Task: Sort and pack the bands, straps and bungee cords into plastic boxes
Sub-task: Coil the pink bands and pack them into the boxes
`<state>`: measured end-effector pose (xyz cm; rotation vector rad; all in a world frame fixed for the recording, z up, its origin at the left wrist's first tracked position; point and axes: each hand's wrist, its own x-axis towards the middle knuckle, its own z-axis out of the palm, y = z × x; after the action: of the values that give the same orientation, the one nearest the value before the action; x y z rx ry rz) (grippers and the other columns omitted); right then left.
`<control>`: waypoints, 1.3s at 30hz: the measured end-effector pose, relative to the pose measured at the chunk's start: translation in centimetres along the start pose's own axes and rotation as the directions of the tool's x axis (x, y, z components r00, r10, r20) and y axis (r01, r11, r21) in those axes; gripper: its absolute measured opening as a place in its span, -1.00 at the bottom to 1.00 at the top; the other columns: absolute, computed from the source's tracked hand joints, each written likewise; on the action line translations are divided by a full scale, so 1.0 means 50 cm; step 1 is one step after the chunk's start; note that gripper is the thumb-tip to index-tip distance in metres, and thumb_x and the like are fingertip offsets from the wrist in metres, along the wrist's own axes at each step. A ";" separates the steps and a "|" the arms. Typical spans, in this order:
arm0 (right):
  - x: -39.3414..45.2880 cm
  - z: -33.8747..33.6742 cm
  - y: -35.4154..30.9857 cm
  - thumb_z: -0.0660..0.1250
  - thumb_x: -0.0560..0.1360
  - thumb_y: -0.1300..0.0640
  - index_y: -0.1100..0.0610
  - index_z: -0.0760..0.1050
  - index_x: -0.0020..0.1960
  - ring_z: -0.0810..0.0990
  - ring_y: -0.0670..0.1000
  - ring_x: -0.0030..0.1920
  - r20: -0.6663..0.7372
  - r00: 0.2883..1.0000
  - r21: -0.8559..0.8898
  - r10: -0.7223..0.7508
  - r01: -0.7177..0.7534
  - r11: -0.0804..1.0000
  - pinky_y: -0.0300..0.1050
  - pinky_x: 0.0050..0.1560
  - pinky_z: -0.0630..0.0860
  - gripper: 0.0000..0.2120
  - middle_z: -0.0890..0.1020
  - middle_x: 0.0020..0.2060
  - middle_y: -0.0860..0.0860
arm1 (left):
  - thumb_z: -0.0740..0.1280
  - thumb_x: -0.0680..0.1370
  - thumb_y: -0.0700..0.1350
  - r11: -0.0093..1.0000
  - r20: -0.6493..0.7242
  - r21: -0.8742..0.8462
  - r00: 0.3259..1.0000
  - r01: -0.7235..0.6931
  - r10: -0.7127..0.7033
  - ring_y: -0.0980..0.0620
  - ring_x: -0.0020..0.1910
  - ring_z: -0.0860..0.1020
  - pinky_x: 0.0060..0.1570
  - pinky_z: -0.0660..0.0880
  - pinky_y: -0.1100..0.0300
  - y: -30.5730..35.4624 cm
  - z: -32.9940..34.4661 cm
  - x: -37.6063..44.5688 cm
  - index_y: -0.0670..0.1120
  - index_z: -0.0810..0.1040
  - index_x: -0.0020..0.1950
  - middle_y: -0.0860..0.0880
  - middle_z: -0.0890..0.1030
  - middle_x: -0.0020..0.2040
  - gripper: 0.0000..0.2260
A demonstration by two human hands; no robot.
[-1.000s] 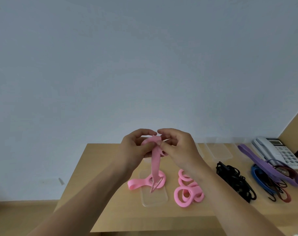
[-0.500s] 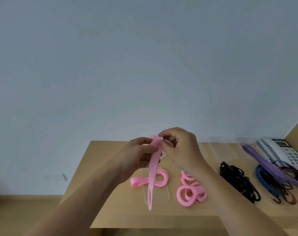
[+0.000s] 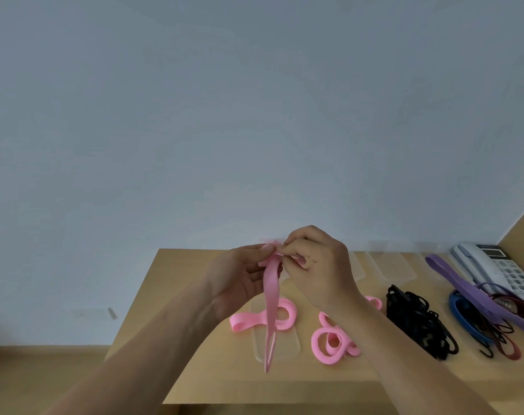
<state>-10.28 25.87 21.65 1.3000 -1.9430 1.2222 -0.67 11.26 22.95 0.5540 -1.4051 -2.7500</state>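
Observation:
Above the wooden table (image 3: 177,283), my left hand (image 3: 239,277) and my right hand (image 3: 317,265) both pinch the top of a pink band (image 3: 271,304). Its long loop hangs straight down from my fingers. Below it another pink band (image 3: 287,317) lies curled partly over a clear plastic box (image 3: 287,342). A heap of pink bands (image 3: 332,342) sits to the right of that box. Further right lie a black pile of straps (image 3: 416,319), a purple band (image 3: 467,289) and blue and dark red bungee cords (image 3: 476,330).
More clear plastic boxes (image 3: 395,265) stand along the table's back edge by the wall. A white desk phone (image 3: 494,268) sits at the back right corner. The table's left edge drops to a wooden floor (image 3: 45,372).
My hands have drawn the pink band's top a little higher and closer together. Its hanging loop has come off the table and dangles lower in view.

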 end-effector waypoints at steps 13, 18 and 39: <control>-0.018 -0.004 0.024 0.48 0.50 0.28 0.20 0.69 -0.23 0.57 0.02 -0.27 -0.052 0.992 -0.146 -0.112 0.103 0.984 -0.12 -0.29 0.51 -0.87 0.63 -0.23 0.03 | 0.47 0.46 -0.25 0.996 -0.059 -0.025 0.995 0.084 -0.085 -0.18 0.01 0.69 0.03 0.66 0.03 -0.008 0.015 0.009 -0.34 0.65 0.16 -0.29 0.68 0.07 -0.70; -0.034 -0.007 0.033 0.45 0.52 0.28 0.19 0.70 -0.18 0.55 -0.01 -0.19 -0.003 0.988 -0.184 -0.157 0.154 0.971 -0.26 -0.15 0.45 -0.89 0.62 -0.19 0.02 | 0.52 0.39 -0.18 0.992 -0.088 0.039 0.990 0.118 -0.114 -0.16 -0.05 0.68 -0.04 0.67 0.02 -0.012 0.015 0.013 -0.28 0.72 0.08 -0.24 0.70 0.01 -0.70; -0.060 -0.005 0.035 0.48 0.44 0.43 0.20 0.73 -0.05 0.59 0.04 -0.06 0.002 0.981 -0.198 -0.194 0.191 0.961 -0.22 -0.06 0.53 -0.82 0.65 -0.12 0.04 | 0.41 0.54 -0.27 0.992 -0.144 0.083 0.986 0.091 -0.079 -0.12 -0.02 0.67 0.06 0.64 0.01 -0.018 0.022 0.021 -0.32 0.63 0.21 -0.24 0.70 0.12 -0.73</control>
<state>-10.61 27.70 18.74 1.3337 -1.8244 0.9183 -1.88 12.47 22.51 0.8123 -1.5106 -2.6601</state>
